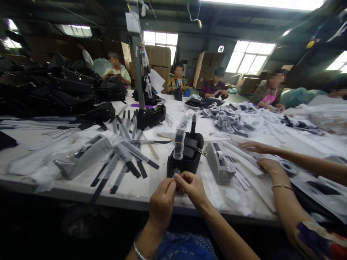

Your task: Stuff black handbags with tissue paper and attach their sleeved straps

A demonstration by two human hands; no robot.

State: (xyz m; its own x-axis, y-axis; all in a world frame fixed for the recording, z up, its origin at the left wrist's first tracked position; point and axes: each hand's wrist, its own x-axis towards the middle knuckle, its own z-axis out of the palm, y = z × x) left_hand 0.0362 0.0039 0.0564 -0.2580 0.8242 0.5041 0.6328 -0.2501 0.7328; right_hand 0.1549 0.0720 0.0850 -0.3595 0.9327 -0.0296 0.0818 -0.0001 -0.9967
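A black bag [193, 144] with a gold zip pull stands at the table's near edge. Its strap [179, 139], partly wrapped in clear plastic, arches upward. Just in front of the bag, my left hand [163, 200] is closed, with thumb and fingers pinched together. My right hand [193, 188] pinches right against it, fingertips meeting the left ones. A small shiny piece in clear plastic [176, 172] pokes out between the fingertips; most of it is hidden. Grey tape dispensers stand on both sides, one on the left [85, 155] and one on the right [220, 164].
Plastic-wrapped black straps [124, 153] lie fanned out at left. Behind them sit another black bag [151, 116], a metal post [138, 65] and heaped black bags [54, 86]. Coiled wrapped straps [226, 119] cover the back right. A co-worker's arms [276, 173] reach in from the right.
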